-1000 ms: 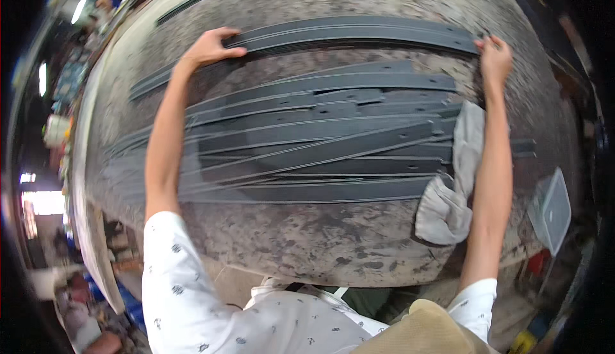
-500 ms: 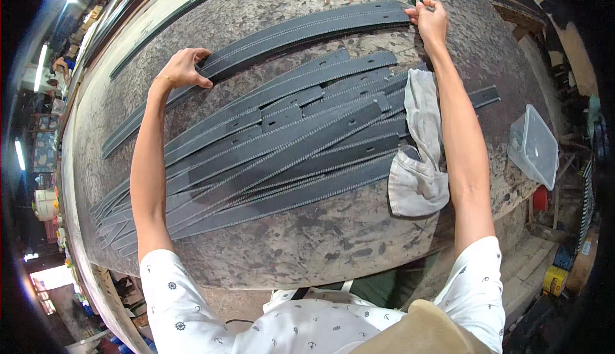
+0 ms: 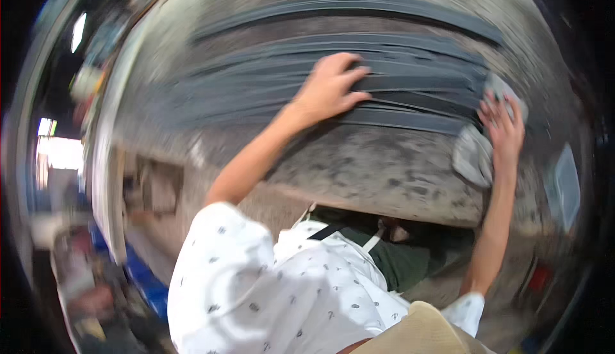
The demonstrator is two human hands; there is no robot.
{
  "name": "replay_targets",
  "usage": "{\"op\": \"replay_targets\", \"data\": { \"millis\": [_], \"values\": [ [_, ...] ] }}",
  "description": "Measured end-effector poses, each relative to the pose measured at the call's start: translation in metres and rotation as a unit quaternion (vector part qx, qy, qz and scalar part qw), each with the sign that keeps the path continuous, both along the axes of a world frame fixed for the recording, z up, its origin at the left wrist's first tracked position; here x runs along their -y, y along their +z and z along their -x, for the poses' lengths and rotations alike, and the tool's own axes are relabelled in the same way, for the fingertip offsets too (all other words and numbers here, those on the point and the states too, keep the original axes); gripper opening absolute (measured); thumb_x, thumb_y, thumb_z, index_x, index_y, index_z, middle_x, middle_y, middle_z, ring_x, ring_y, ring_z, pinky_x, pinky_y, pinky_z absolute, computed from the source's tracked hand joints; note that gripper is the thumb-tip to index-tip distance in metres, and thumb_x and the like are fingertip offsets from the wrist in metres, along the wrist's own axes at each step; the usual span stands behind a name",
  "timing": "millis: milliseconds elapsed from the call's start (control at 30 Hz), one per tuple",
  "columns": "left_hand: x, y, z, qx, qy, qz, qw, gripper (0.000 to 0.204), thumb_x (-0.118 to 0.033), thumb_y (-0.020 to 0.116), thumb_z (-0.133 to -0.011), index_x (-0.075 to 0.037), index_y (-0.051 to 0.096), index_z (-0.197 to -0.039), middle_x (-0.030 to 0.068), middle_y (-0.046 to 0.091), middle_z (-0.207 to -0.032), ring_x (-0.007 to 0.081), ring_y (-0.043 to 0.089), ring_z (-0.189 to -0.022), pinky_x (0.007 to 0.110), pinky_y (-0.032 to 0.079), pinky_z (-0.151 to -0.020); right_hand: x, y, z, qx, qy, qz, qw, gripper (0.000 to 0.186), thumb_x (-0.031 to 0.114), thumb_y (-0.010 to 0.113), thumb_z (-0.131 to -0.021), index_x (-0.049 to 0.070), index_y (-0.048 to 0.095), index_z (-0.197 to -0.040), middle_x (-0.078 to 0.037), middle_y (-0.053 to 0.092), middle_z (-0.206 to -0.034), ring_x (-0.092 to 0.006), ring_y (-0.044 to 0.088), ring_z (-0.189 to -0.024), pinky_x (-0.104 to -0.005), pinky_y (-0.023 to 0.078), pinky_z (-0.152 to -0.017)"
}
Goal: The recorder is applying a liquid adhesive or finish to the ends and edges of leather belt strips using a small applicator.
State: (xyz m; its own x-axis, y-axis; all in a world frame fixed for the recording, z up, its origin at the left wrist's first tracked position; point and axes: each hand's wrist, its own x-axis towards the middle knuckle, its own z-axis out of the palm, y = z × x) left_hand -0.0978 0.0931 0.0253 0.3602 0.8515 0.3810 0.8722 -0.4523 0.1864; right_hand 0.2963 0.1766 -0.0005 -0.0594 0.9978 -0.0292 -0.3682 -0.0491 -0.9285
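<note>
Long dark straps with stitched edges, seen in the earlier frame, lie fanned in a pile (image 3: 256, 75) across the table. My left hand (image 3: 330, 88) is over the pile's middle, fingers apart and nothing in them; blur hides whether it touches the straps. At the pile's right end, my right hand (image 3: 503, 126) lies on a crumpled light grey cloth (image 3: 474, 155) with its fingers stretched and spread. Beyond the pile, a separate stack of dark straps (image 3: 359, 5) runs along the far side, touched by neither hand.
The worn, stained tabletop (image 3: 384, 168) has its near edge just in front of my body. A clear plastic tub (image 3: 565, 187) stands at the far right. Something red (image 3: 540, 278) shows low on the right. Cluttered goods (image 3: 90, 277) sit at the lower left, blurred.
Both hands have left the far stack of straps. My left hand has come right and nearer, over the pile; my right hand has come back to the cloth. The whole view has turned.
</note>
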Motion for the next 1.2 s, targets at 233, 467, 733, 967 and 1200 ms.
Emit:
{"op": "replay_targets", "data": {
  "millis": [233,467,733,967,1200],
  "values": [
    [0.044,-0.002,-0.021,-0.146,0.039,-0.099,0.984,0.043,-0.035,0.063,-0.093,0.001,0.058,-0.118,0.0110,0.058,-0.102,0.0265,0.056,-0.096,0.038,0.047,-0.082,-0.004,-0.030,-0.023,0.361,-0.114,-0.182,0.907,0.023,0.024,0.052,-0.106,0.005,0.053,-0.119,-0.008,0.070,-0.090,-0.0109,0.061,-0.065,-0.0291,0.047,-0.060],
    [0.138,-0.032,-0.032,-0.063,-0.009,0.044,0.997,0.040,-0.031,0.063,-0.094,-0.002,0.059,-0.121,0.0131,0.057,-0.111,0.0297,0.054,-0.105,0.043,0.043,-0.090,-0.055,-0.028,-0.066,0.480,-0.239,-0.190,0.823,0.035,0.034,0.051,-0.104,0.006,0.054,-0.125,-0.007,0.067,-0.074,-0.0199,0.063,-0.067,-0.0361,0.048,-0.064],
    [0.170,-0.046,-0.082,0.076,0.033,-0.036,0.996,0.044,-0.024,0.076,-0.079,-0.009,0.064,-0.118,0.0112,0.056,-0.115,0.0327,0.049,-0.113,0.050,0.036,-0.102,-0.047,-0.016,-0.075,0.244,-0.306,-0.239,0.889,0.025,0.011,0.055,-0.102,-0.004,0.046,-0.119,-0.020,0.069,-0.098,-0.0223,0.070,-0.074,-0.0324,0.059,-0.066],
    [0.155,-0.034,-0.113,0.146,0.043,-0.059,0.987,0.020,-0.008,0.075,-0.072,-0.009,0.061,-0.086,0.0041,0.060,-0.088,0.0245,0.061,-0.087,0.038,0.044,-0.080,0.064,0.009,-0.050,0.224,-0.149,-0.225,0.936,0.027,0.017,0.057,-0.103,-0.001,0.046,-0.121,-0.018,0.068,-0.105,-0.0194,0.069,-0.077,-0.0307,0.056,-0.074],
    [0.168,-0.044,-0.132,0.141,0.063,-0.108,0.982,0.028,-0.014,0.071,-0.084,-0.005,0.063,-0.110,0.0171,0.055,-0.127,0.0364,0.054,-0.121,0.048,0.047,-0.099,0.137,-0.010,-0.001,0.283,-0.047,-0.217,0.933,0.018,0.013,0.053,-0.104,0.000,0.052,-0.117,-0.014,0.069,-0.104,-0.0124,0.063,-0.081,-0.0278,0.051,-0.081]
  ]
}}
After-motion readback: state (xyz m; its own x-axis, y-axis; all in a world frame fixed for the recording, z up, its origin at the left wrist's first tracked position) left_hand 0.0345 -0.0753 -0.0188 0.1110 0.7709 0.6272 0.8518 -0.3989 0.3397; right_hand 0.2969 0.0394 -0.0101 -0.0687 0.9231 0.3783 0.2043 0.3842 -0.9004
